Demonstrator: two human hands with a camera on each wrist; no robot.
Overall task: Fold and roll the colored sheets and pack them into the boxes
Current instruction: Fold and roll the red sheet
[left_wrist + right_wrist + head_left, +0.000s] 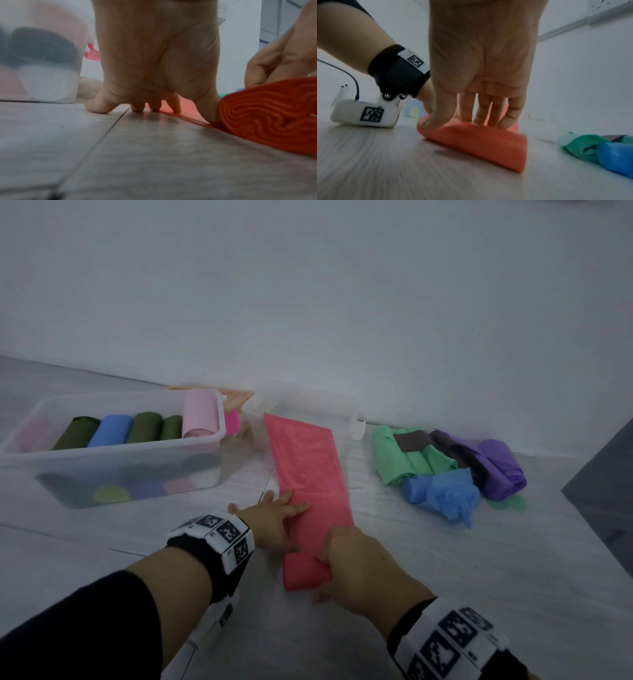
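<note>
A red sheet [308, 470] lies on the floor as a long folded strip running away from me. Its near end is wound into a roll [303, 573] [267, 119] [479, 140]. My right hand [356, 559] [479, 116] grips that roll, with the fingers over its far side and the thumb on the near left end. My left hand [281, 508] [150, 105] lies flat with spread fingers, pressing the strip's left edge and the floor beside it. A clear box [113, 448] at the left holds several rolled sheets. A second clear box [308, 398] stands behind the strip's far end.
At the right lies a loose pile of sheets: green [394, 463], blue [442, 494] and purple [500, 467]. A dark grey surface [603, 491] cuts in at the right edge. A white wall stands close behind the boxes. A pink piece [232, 421] sits between the boxes.
</note>
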